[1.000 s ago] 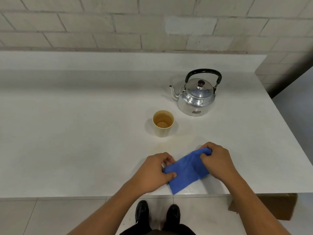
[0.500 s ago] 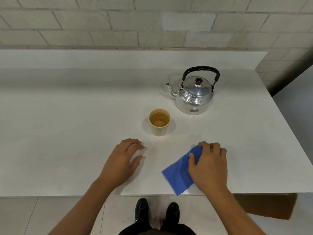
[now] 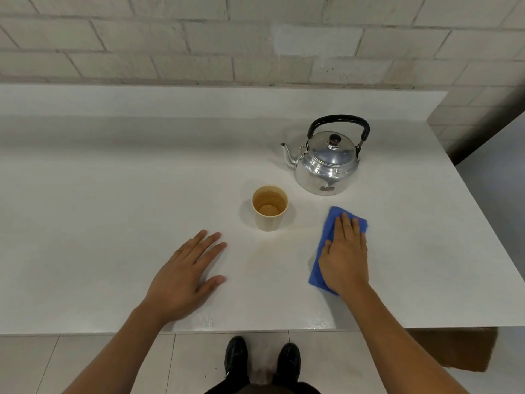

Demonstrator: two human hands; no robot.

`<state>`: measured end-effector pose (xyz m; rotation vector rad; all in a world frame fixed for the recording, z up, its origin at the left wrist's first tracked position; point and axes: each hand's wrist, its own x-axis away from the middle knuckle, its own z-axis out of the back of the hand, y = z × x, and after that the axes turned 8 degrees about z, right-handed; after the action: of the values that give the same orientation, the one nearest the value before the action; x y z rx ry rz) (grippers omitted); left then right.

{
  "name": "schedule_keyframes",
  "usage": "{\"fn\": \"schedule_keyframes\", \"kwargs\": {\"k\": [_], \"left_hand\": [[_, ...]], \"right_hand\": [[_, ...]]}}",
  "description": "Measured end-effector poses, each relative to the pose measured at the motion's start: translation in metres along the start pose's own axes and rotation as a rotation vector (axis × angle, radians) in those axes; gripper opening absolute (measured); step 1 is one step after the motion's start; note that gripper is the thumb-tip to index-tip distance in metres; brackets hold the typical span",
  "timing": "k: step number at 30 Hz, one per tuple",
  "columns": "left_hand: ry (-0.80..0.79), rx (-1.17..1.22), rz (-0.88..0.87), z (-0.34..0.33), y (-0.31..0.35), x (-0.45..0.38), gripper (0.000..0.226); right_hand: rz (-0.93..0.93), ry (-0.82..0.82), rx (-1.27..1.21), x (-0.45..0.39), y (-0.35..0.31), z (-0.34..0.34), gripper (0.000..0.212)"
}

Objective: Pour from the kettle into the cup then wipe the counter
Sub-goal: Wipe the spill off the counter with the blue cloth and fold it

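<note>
A shiny metal kettle (image 3: 326, 166) with a black handle stands upright on the white counter (image 3: 113, 223), spout to the left. In front of it, to the left, a beige cup (image 3: 269, 207) holds amber liquid. A folded blue cloth (image 3: 331, 223) lies flat on the counter right of the cup. My right hand (image 3: 345, 257) presses flat on the cloth, fingers together, covering most of it. My left hand (image 3: 187, 277) rests flat on the bare counter, left and nearer than the cup, fingers spread, holding nothing.
A faint yellowish wet smear (image 3: 284, 237) shows on the counter between cup and cloth. A brick wall (image 3: 255, 38) backs the counter. The counter's right edge (image 3: 477, 223) drops off beside a cardboard box (image 3: 460, 351) on the floor. My shoes (image 3: 262, 356) stand below the front edge.
The left hand let go of the cloth and settled flat on the counter. The right hand slid the cloth away from the front edge toward the kettle, now pressing it flat.
</note>
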<state>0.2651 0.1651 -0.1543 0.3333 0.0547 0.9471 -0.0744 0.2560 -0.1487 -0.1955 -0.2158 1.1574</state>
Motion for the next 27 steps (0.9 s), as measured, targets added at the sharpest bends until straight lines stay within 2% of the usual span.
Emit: {"fn": "schedule_keyframes", "kwargs": {"k": [4,8,11,13,16,20,23,27], "left_hand": [[-0.012,-0.015,-0.015,0.0,-0.001,0.0,0.08],[-0.033,-0.031,-0.038,0.001,-0.002,0.001,0.097],[-0.042,-0.036,-0.063,0.0,-0.005,0.002,0.105],[-0.042,-0.038,-0.069,0.0,-0.006,0.002,0.108],[-0.031,-0.038,-0.072,-0.002,-0.006,0.003,0.108],[-0.031,-0.035,-0.074,-0.004,-0.007,0.003,0.108],[-0.037,-0.04,-0.076,-0.004,-0.007,0.003,0.108],[-0.04,0.004,-0.064,-0.003,-0.009,0.003,0.108]], "right_hand": [[0.213,-0.003,-0.016,-0.015,-0.013,-0.012,0.059],[0.349,-0.037,-0.104,0.016,-0.012,-0.02,0.061],[0.446,-0.069,-0.062,0.044,0.011,-0.019,0.059],[0.452,-0.055,-0.034,0.049,0.036,-0.013,0.058],[0.304,-0.006,-0.054,0.032,0.063,-0.003,0.056],[0.172,0.018,-0.058,-0.007,0.051,-0.004,0.059],[0.249,0.019,-0.055,-0.015,0.018,-0.011,0.058],[0.39,-0.024,-0.072,0.017,-0.012,-0.022,0.057]]}}
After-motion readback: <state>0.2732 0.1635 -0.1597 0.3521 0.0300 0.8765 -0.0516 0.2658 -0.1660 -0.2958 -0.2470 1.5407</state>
